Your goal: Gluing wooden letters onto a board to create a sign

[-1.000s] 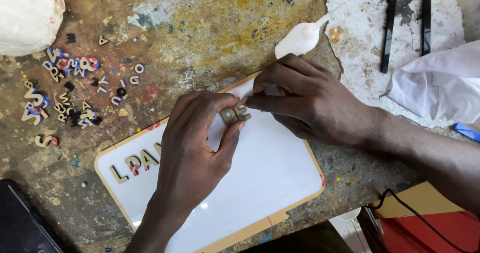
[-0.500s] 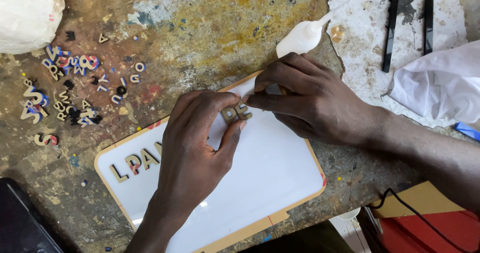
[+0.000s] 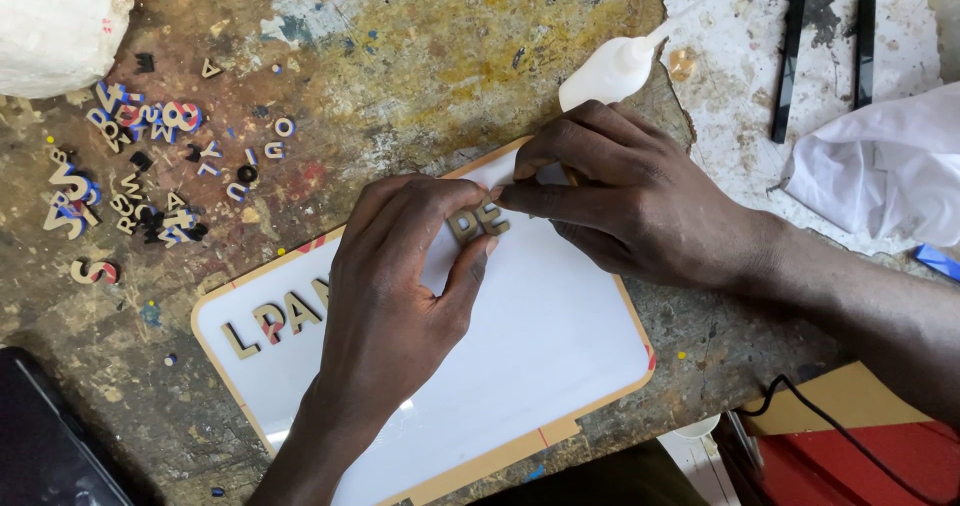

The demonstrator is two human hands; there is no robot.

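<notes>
- Letters (image 3: 478,220), small tan cut-outs, are sitting on the white board (image 3: 540,346) near its top edge, looking light, stiff and easy to nudge.
- Left hand (image 3: 395,296) and right hand (image 3: 620,201) are pinching their edges with fingertips.
- Bare board is lying open below; a glue bottle (image 3: 610,71) is crowding the upper rim.

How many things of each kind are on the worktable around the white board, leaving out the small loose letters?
White board with tan rim: 1
White glue bottle: 1
Black strips: 2
White cloth: 1
White bag: 1
Total: 6
</notes>
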